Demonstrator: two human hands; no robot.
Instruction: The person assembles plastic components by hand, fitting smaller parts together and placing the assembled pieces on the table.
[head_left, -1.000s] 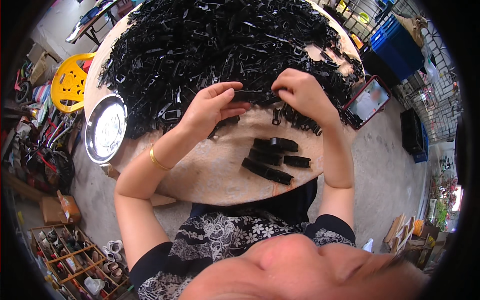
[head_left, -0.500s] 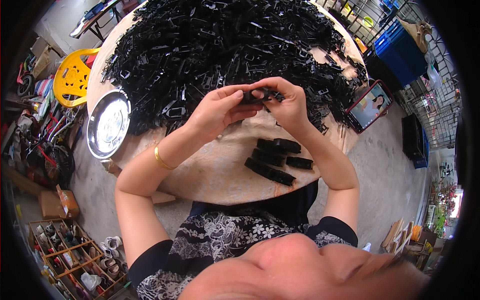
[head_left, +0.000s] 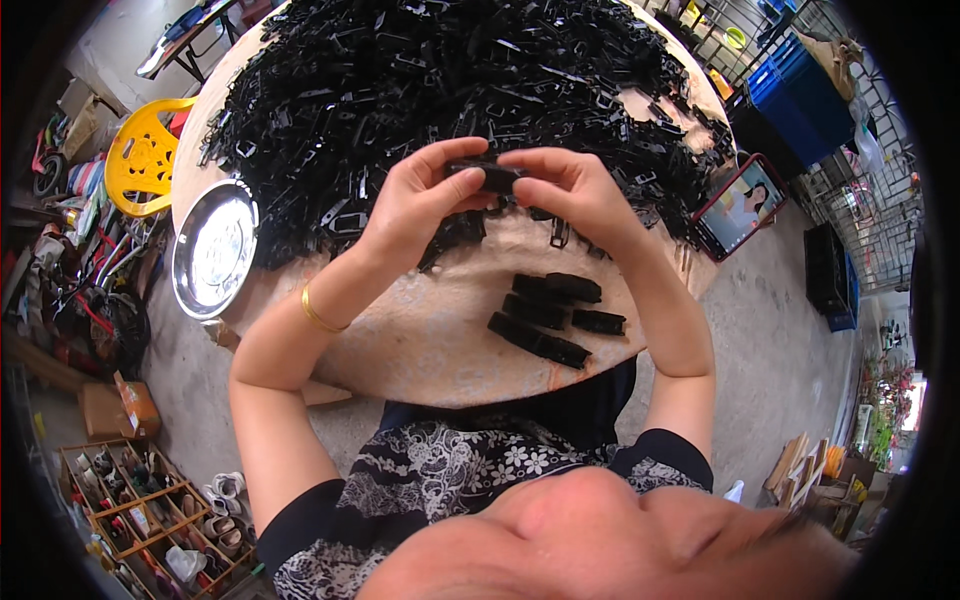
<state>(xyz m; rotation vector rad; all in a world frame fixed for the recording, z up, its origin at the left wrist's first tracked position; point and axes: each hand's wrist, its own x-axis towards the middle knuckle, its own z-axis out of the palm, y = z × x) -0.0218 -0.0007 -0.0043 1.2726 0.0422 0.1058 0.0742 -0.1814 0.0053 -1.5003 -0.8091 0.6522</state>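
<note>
My left hand (head_left: 425, 195) and my right hand (head_left: 580, 195) are raised over the near edge of a heap of small black plastic pieces (head_left: 400, 90). Between their fingertips they grip a short black plastic block (head_left: 503, 178), one end in each hand. Fingers cover both ends, so its exact kind is hidden. Below my left hand lies a small clump of black pieces (head_left: 455, 235). Closer to me, several dark bundles of stacked pieces (head_left: 540, 342) rest on the bare part of the round table (head_left: 420, 350).
A shiny round metal tray (head_left: 213, 250) sits at the table's left rim. At the right rim a phone (head_left: 740, 212) leans upright with its screen lit. Beyond stand a yellow plastic chair (head_left: 150, 150), blue crates (head_left: 800, 100) and, lower left, a wooden shoe rack (head_left: 125, 490).
My fingers have shifted from pinching loose pieces to gripping the block by its two ends, slightly farther forward. A clump of pieces now shows below my left hand where bare tabletop was.
</note>
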